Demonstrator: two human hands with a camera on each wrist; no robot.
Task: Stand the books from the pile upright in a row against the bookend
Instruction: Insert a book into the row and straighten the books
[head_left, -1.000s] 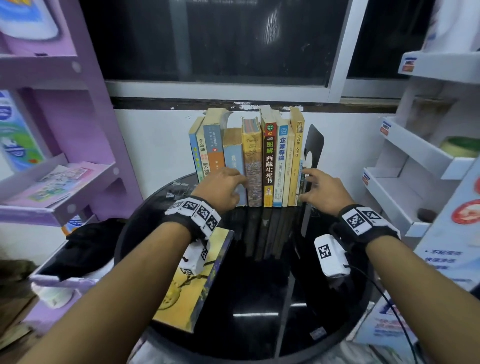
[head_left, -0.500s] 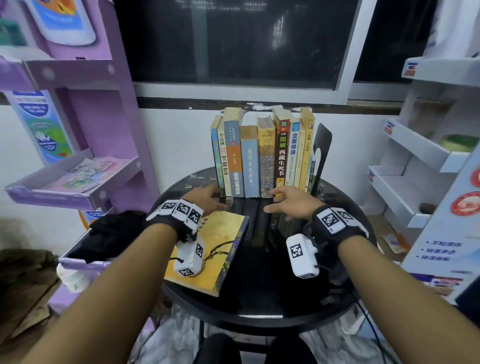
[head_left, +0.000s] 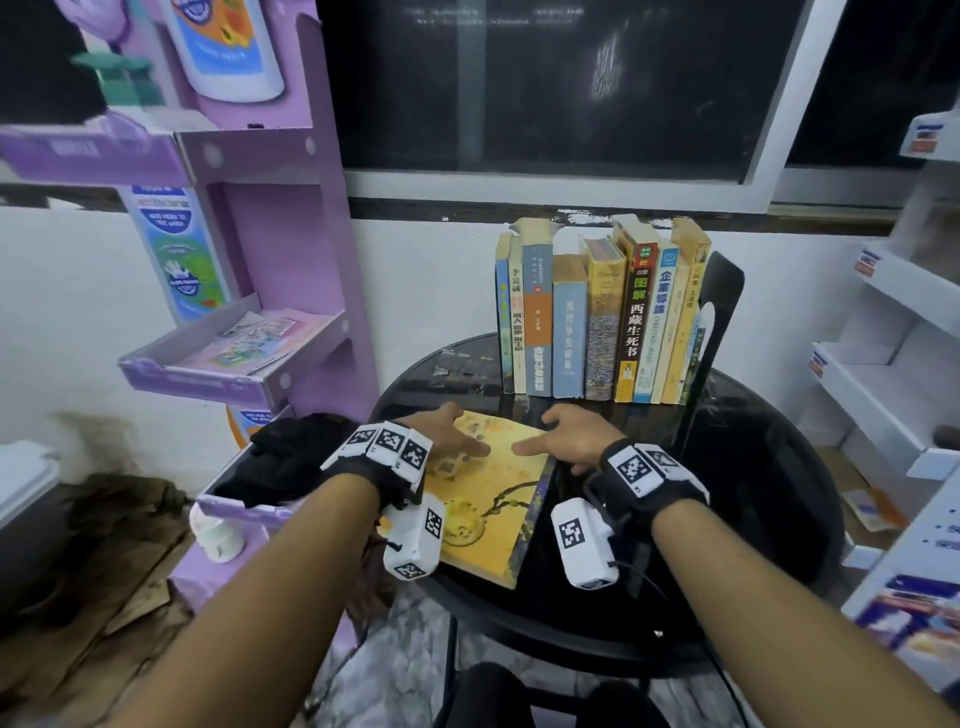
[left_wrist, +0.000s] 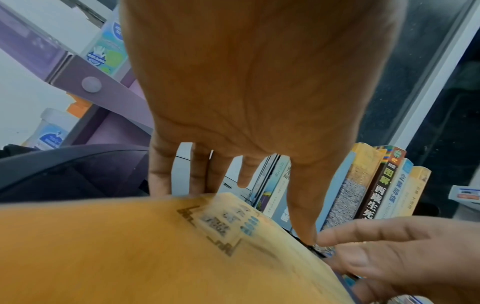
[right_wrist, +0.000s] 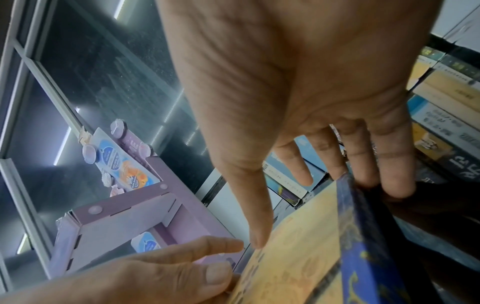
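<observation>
Both hands have come back from the upright row of books (head_left: 602, 317) at 12 o'clock: left hand (head_left: 447, 434) and right hand (head_left: 566, 441), fingers spread, rest on the flat yellow book (head_left: 493, 499).

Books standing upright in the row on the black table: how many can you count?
9 upright books, side by side left of the black bookend; thin ones by the bookend may be miscounted.

1. A yellow book (head_left: 493, 499) is lying flat on the round black table (head_left: 753, 467).
2. The left hand (head_left: 447, 436) and right hand (head_left: 566, 441) are resting on its far end, fingers spread.
3. Nine books (head_left: 597, 317) are standing upright against the black bookend (head_left: 719, 312).
</observation>
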